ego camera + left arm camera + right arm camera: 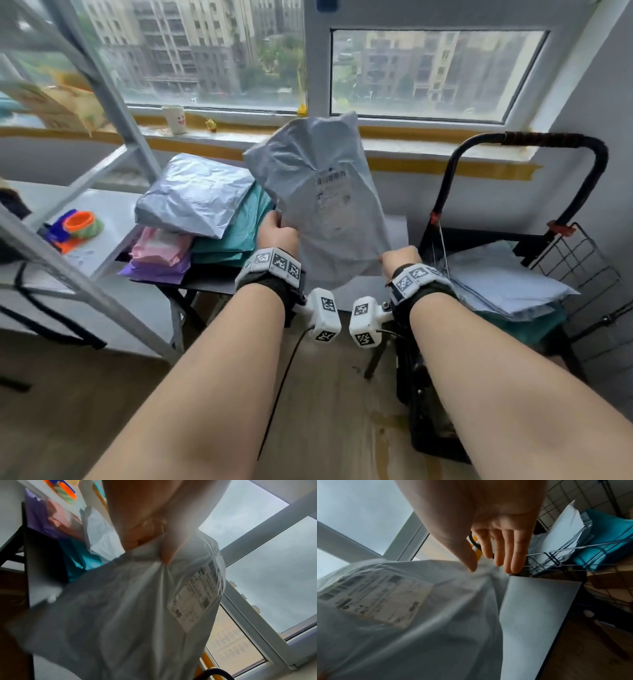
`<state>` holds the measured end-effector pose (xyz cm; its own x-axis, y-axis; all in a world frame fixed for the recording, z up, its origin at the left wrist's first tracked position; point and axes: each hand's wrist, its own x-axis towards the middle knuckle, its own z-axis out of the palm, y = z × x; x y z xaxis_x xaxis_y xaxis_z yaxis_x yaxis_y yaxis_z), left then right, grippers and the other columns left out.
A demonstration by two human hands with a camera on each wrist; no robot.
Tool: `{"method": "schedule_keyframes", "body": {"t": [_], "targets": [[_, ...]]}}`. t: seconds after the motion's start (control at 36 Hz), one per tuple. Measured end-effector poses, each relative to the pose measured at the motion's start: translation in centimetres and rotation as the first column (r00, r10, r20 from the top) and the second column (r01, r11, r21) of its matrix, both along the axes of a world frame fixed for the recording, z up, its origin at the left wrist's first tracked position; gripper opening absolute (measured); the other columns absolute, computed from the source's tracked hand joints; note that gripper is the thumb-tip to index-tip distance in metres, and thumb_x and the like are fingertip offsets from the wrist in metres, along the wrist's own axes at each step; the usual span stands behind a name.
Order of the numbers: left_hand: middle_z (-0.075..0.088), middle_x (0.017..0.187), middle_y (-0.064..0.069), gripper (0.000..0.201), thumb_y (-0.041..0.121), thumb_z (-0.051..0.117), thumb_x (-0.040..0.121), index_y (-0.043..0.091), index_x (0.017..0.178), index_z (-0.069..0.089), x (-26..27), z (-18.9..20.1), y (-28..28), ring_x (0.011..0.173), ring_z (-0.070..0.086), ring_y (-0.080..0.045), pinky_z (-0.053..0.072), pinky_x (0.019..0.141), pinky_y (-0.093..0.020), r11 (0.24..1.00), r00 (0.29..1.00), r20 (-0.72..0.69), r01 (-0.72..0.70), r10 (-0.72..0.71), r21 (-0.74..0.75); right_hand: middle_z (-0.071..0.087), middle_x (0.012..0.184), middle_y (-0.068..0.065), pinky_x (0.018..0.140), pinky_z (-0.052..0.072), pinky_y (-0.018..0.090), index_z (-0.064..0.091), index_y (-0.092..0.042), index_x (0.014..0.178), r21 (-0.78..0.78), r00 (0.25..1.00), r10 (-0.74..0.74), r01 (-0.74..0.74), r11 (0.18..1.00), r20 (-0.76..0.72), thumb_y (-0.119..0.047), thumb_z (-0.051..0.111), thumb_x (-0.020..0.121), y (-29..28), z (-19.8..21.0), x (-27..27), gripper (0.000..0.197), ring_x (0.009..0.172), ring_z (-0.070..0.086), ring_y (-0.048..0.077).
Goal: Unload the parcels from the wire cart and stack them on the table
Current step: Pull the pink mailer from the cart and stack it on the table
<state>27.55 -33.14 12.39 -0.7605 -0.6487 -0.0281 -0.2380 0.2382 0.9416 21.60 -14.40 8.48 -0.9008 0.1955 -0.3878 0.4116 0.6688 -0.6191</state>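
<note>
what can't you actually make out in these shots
- Label text on the held grey parcel: blurred in all three views.
- Left hand fingers: behind the parcel in the head view, smeared in the left wrist view.
- How many parcels remain in the wire cart: the top grey parcel covers those below.
- Cart wheels: hidden by the right forearm, head view.

A pale grey plastic parcel [322, 202] with a printed white label [385, 599] on its face stands nearly upright between the hands, pinched at its lower corners by the left hand [275, 231] and the right hand [400, 258]; its film is creased. Left of the left hand a silver parcel [195, 192] tops teal, pink and purple parcels on the table [390, 226]; right of the right hand, pale and teal parcels lie flat in the wire cart [579, 260].
</note>
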Motion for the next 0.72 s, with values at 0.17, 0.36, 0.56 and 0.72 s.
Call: {"method": "schedule_keyframes", "body": {"t": [0.17, 0.36, 0.56, 0.72], "targets": [[0.056, 0.075, 0.001, 0.023, -0.008, 0.048, 0.08, 0.011, 0.089, 0.057, 1.0, 0.0, -8.0, 0.078, 0.05, -0.016, 0.035, 0.054, -0.023, 1.0, 1.0, 0.017, 0.013, -0.013, -0.017, 0.053, 0.133, 0.016, 0.093, 0.05, 0.048, 0.041, -0.007, 0.136, -0.165, 0.997, -0.068, 0.063, 0.984, -0.022, -0.02, 0.063, 0.082, -6.5, -0.7, -0.9, 0.06, 0.115, 0.055, 0.04], [0.062, 0.08, -0.003, 0.028, -0.009, 0.05, 0.077, 0.012, 0.091, 0.063, 1.8, -1.4, -14.6, 0.076, 0.053, -0.02, 0.038, 0.061, -0.02, 0.999, 0.998, 0.043, -0.036, 0.036, 0.0, 0.059, 0.127, 0.017, 0.093, 0.043, 0.033, 0.055, 0.0, 0.127, -0.101, 0.984, 0.175, -0.17, 0.98, 0.034, -0.012, 0.05, 0.09, -13.4, -2.0, -0.4, 0.039, 0.118, 0.055, 0.035], [0.056, 0.066, 0.004, 0.022, -0.006, 0.055, 0.077, 0.015, 0.082, 0.058, 0.1, -2.3, -19.3, 0.066, 0.049, -0.017, 0.037, 0.049, -0.015, 0.996, 0.996, -0.008, -0.085, 0.085, 0.022, 0.048, 0.139, 0.022, 0.101, 0.034, 0.03, 0.048, 0.006, 0.135, 0.117, 0.879, 0.467, -0.476, 0.872, 0.095, -0.007, 0.03, 0.101, -20.1, -2.5, -2.9, 0.041, 0.13, 0.043, 0.032], [0.069, 0.103, -0.005, 0.043, 0.008, 0.054, 0.08, 0.025, 0.119, 0.061, -3.5, -2.0, -24.2, 0.096, 0.063, -0.026, 0.05, 0.087, -0.033, 0.986, 0.992, 0.109, -0.039, 0.057, -0.163, 0.05, 0.137, 0.021, 0.101, 0.036, 0.031, 0.05, 0.004, 0.133, 0.131, 0.845, 0.528, -0.535, 0.835, 0.081, -0.009, 0.036, 0.1, -25.6, -3.1, -8.1, 0.038, 0.128, 0.045, 0.032]]}}
